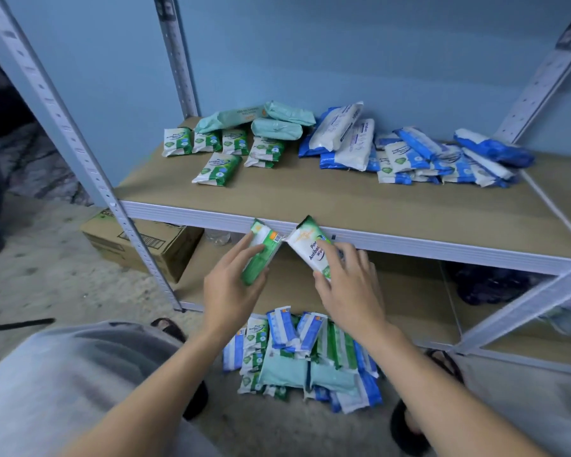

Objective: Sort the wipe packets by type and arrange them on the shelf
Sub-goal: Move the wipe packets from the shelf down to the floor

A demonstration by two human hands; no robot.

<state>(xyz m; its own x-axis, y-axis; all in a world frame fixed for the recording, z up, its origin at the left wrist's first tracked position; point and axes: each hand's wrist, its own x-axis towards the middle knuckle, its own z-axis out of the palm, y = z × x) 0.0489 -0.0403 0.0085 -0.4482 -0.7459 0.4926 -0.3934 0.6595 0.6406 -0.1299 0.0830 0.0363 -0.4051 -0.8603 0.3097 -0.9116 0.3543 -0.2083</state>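
Observation:
My left hand (233,285) grips a green and white wipe packet (261,249), held on edge just below the shelf's front rail. My right hand (346,285) grips a second green and white packet (307,245), tilted with its printed face up. On the brown shelf board (310,199), green packets (218,150) lie at the back left with mint-coloured packs (271,122) on and behind them. Blue and white packets (409,153) are grouped at the back right. A mixed pile of packets (304,354) lies on the floor below my arms.
Grey metal uprights (89,159) frame the rack, and a diagonal brace (521,308) crosses at the lower right. A cardboard box (145,245) sits on the floor at the left beside the lower shelf. Black sandals (406,423) stand near the pile.

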